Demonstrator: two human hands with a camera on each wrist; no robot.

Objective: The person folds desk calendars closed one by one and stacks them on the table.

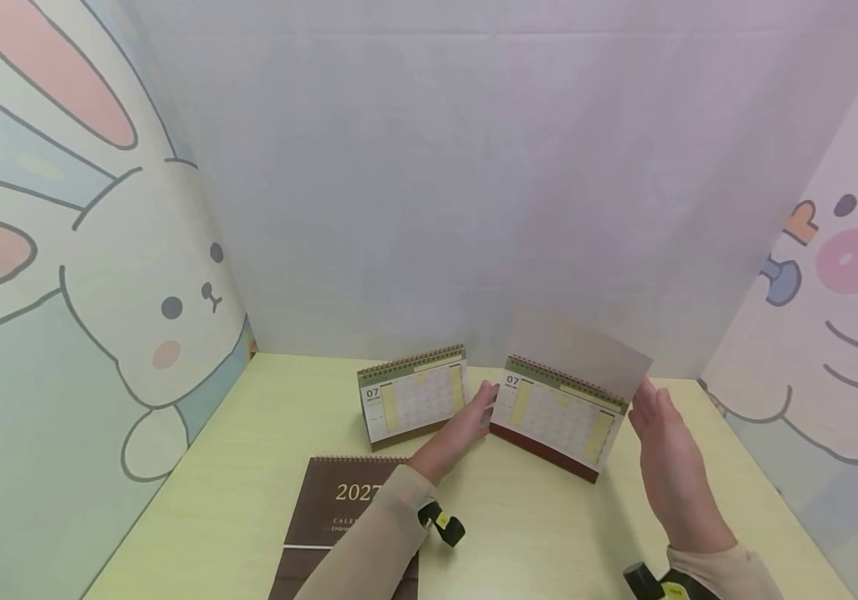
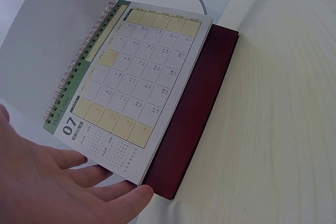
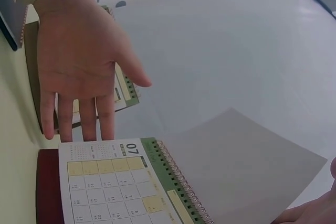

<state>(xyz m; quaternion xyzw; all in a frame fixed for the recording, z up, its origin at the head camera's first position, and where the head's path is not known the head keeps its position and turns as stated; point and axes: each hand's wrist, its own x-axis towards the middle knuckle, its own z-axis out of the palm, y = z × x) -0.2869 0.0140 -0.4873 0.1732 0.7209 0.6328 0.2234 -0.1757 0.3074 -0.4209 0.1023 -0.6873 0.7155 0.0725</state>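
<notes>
A desk calendar [image 1: 556, 417] on a dark red base stands on the table, its July page facing forward and a blank sheet [image 1: 579, 346] raised above its spiral binding. My left hand [image 1: 462, 429] has its fingers extended at the calendar's left edge; in the left wrist view the fingertips [image 2: 139, 195] meet the lower corner. On the other side, my right hand [image 1: 672, 467] is upright with straight fingers by the right edge and the raised sheet. Part of it shows in the right wrist view's bottom corner, beside the sheet [image 3: 247, 166].
A second desk calendar [image 1: 414, 396], also on a July page, stands to the left. In front of it lies a brown 2027 calendar [image 1: 324, 500], partly covered by the left sleeve. A pale curtain [image 1: 429, 183] closes off the table's back, with cartoon-printed walls at both sides.
</notes>
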